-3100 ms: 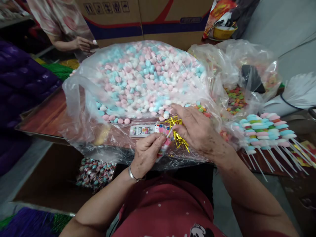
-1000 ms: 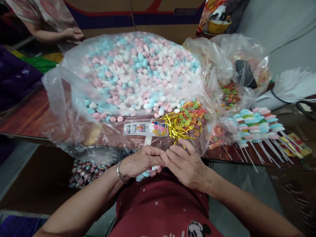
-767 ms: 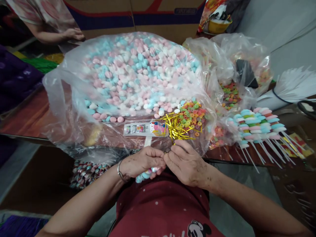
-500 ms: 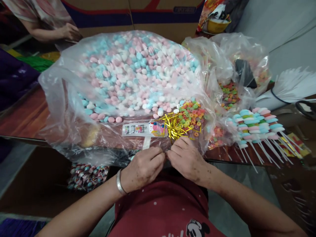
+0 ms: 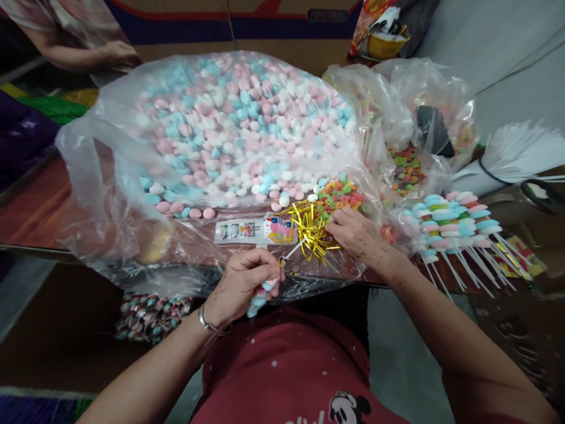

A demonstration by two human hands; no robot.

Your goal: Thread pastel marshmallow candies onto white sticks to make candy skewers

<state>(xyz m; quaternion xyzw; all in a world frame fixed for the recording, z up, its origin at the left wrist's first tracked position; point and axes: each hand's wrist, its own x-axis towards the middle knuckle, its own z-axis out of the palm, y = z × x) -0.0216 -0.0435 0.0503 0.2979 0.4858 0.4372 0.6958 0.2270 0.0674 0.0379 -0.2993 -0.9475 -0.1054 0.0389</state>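
Note:
My left hand (image 5: 249, 277) is closed around a marshmallow skewer (image 5: 257, 301) in pink, white and blue, held low in front of my body. Its white stick (image 5: 295, 250) points up and right, with a small gold and dark bit at its base. My right hand (image 5: 357, 235) is at the right edge of a pile of gold twist ties (image 5: 311, 227), fingers curled together; what is between them is hidden. Gummy rings (image 5: 338, 197) lie just beyond it. Left of the ties is a stack of printed clear wrappers (image 5: 253, 230).
A large clear bag of marshmallows (image 5: 242, 123) covers much of the table (image 5: 35, 203). Finished-looking skewers (image 5: 454, 221) lie at right, beside bundled white sticks (image 5: 521, 147). A box (image 5: 66, 330) below left holds wrapped sweets. A co-worker's hand (image 5: 117, 56) shows at back left.
My hands were together at the table edge and have parted. The right hand has moved up and right to the gold ties. The marshmallow skewer in my left hand now shows.

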